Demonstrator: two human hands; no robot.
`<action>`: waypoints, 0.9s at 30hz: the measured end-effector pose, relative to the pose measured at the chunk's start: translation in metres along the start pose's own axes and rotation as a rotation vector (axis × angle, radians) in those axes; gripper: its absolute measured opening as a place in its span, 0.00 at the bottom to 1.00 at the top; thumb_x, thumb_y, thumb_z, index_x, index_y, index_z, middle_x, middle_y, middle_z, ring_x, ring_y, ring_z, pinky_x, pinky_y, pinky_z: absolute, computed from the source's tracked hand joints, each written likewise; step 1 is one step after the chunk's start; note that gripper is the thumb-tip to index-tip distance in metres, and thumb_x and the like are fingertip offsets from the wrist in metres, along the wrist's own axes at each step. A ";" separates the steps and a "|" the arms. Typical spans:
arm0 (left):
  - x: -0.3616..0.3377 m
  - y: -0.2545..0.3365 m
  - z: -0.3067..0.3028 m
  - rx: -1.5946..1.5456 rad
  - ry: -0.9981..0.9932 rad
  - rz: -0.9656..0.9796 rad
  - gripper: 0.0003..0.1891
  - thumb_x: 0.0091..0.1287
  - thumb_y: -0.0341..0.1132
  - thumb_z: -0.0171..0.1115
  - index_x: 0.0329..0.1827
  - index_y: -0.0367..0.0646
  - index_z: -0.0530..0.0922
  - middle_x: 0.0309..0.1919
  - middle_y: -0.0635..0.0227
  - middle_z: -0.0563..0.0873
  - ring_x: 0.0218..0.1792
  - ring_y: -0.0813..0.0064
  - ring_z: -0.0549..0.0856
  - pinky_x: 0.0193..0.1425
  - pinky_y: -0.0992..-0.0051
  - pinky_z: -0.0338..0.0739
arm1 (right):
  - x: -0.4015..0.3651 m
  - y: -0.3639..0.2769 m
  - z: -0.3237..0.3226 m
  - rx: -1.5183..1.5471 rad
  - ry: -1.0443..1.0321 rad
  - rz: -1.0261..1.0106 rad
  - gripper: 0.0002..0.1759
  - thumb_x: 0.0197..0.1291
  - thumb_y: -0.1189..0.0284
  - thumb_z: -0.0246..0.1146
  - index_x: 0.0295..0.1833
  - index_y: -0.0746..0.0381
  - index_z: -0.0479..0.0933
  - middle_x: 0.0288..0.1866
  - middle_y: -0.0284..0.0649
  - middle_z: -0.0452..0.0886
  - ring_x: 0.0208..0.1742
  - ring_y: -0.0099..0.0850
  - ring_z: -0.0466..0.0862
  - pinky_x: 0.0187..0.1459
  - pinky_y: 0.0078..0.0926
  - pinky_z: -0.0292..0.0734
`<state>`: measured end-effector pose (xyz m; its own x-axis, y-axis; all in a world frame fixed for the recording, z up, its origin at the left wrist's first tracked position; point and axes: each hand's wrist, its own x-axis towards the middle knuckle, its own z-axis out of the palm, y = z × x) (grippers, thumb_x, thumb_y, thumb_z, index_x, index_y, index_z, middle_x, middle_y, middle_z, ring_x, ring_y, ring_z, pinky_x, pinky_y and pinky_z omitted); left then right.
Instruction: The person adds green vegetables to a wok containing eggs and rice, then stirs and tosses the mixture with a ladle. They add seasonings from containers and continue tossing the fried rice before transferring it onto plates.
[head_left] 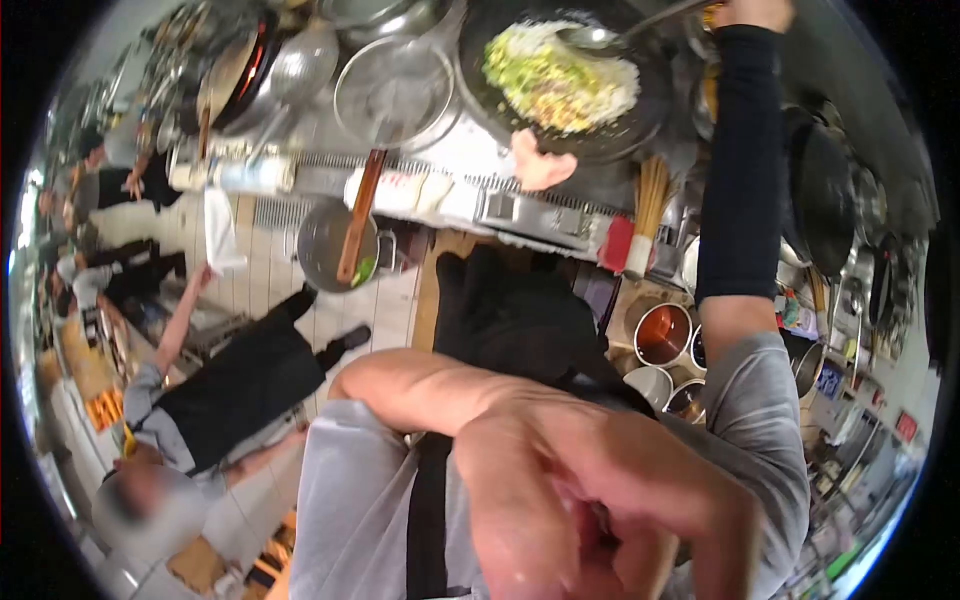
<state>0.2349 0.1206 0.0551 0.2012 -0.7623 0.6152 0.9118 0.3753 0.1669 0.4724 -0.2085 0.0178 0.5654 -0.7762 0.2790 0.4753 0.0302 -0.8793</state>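
My left hand (600, 490) is very close to the camera, in front of my chest. Its fingers are curled and slightly blurred; whatever may be between them is hidden. At the top right, my right hand (757, 12), partly cut off by the frame edge, grips the handle of a metal ladle (595, 38). The ladle's bowl rests over fried rice (560, 85) with yellow and green bits in a black wok (645, 125). A pale pink crumpled cloth (541, 162) lies at the wok's near edge.
A round strainer (393, 92) sits left of the wok. A pot (325, 245) with a wooden handle across it is below. Right of centre are a bamboo brush (650, 205) and a red sauce pot (663, 334). A person in a black apron (245, 395) stands at left, others farther back.
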 end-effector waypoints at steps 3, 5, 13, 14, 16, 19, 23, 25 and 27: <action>0.008 0.009 0.001 0.013 -0.027 0.019 0.23 0.74 0.40 0.68 0.62 0.35 0.71 0.25 0.67 0.79 0.27 0.76 0.76 0.32 0.74 0.68 | -0.036 -0.001 0.012 -0.238 -0.180 0.082 0.22 0.74 0.64 0.72 0.28 0.51 0.70 0.14 0.24 0.61 0.11 0.23 0.62 0.16 0.26 0.60; 0.007 0.015 0.004 0.002 -0.025 0.008 0.22 0.74 0.40 0.69 0.62 0.35 0.72 0.26 0.66 0.80 0.28 0.76 0.77 0.34 0.74 0.69 | -0.029 0.102 0.003 -0.052 -0.181 0.103 0.19 0.72 0.66 0.74 0.32 0.51 0.70 0.15 0.24 0.62 0.12 0.22 0.63 0.17 0.26 0.60; -0.010 0.048 -0.004 -0.011 -0.040 -0.059 0.21 0.74 0.40 0.71 0.60 0.37 0.75 0.32 0.66 0.83 0.34 0.75 0.81 0.39 0.74 0.74 | -0.061 0.074 0.031 -0.153 0.117 0.155 0.18 0.74 0.69 0.71 0.31 0.54 0.71 0.18 0.30 0.71 0.15 0.28 0.72 0.19 0.28 0.67; -0.013 0.053 -0.003 -0.010 -0.046 -0.069 0.21 0.74 0.40 0.71 0.60 0.37 0.75 0.33 0.66 0.83 0.34 0.75 0.81 0.40 0.74 0.74 | -0.013 0.138 -0.002 0.037 -0.158 0.107 0.19 0.73 0.69 0.72 0.31 0.54 0.71 0.18 0.30 0.72 0.13 0.27 0.71 0.18 0.28 0.66; -0.014 0.058 -0.004 0.010 -0.046 -0.077 0.20 0.74 0.40 0.72 0.60 0.37 0.76 0.35 0.65 0.84 0.36 0.75 0.82 0.41 0.74 0.75 | -0.030 0.074 0.039 -0.200 0.005 0.123 0.20 0.72 0.68 0.73 0.30 0.52 0.70 0.17 0.27 0.70 0.12 0.24 0.68 0.16 0.27 0.61; -0.013 0.068 -0.010 0.030 -0.057 -0.089 0.20 0.74 0.40 0.73 0.59 0.37 0.77 0.37 0.65 0.85 0.38 0.75 0.84 0.43 0.74 0.77 | -0.067 0.031 0.045 0.043 -0.145 -0.049 0.20 0.71 0.70 0.73 0.29 0.51 0.69 0.17 0.25 0.68 0.13 0.22 0.65 0.17 0.24 0.59; -0.014 0.074 -0.011 0.056 -0.066 -0.129 0.19 0.74 0.40 0.74 0.59 0.38 0.79 0.40 0.65 0.87 0.41 0.74 0.86 0.45 0.75 0.80 | -0.082 0.099 0.032 0.082 -0.014 0.079 0.16 0.73 0.72 0.70 0.34 0.52 0.70 0.18 0.26 0.68 0.14 0.23 0.68 0.18 0.26 0.62; -0.015 0.075 -0.013 0.063 -0.055 -0.155 0.19 0.74 0.40 0.74 0.58 0.38 0.79 0.41 0.65 0.88 0.42 0.74 0.86 0.47 0.75 0.81 | -0.028 0.118 -0.017 0.187 -0.355 -0.003 0.15 0.79 0.72 0.60 0.32 0.56 0.73 0.23 0.29 0.71 0.25 0.25 0.74 0.33 0.31 0.74; -0.017 0.086 -0.029 0.136 -0.024 -0.222 0.18 0.74 0.40 0.75 0.58 0.39 0.80 0.43 0.64 0.88 0.44 0.74 0.87 0.48 0.75 0.82 | -0.091 0.060 0.004 -0.013 -0.248 -0.051 0.17 0.75 0.75 0.66 0.30 0.56 0.72 0.20 0.28 0.68 0.19 0.23 0.68 0.27 0.27 0.67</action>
<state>0.3208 0.1504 0.0367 -0.0089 -0.8217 0.5698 0.8755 0.2689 0.4015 0.4517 -0.1339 -0.0585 0.6898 -0.5984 0.4074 0.4993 -0.0143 -0.8663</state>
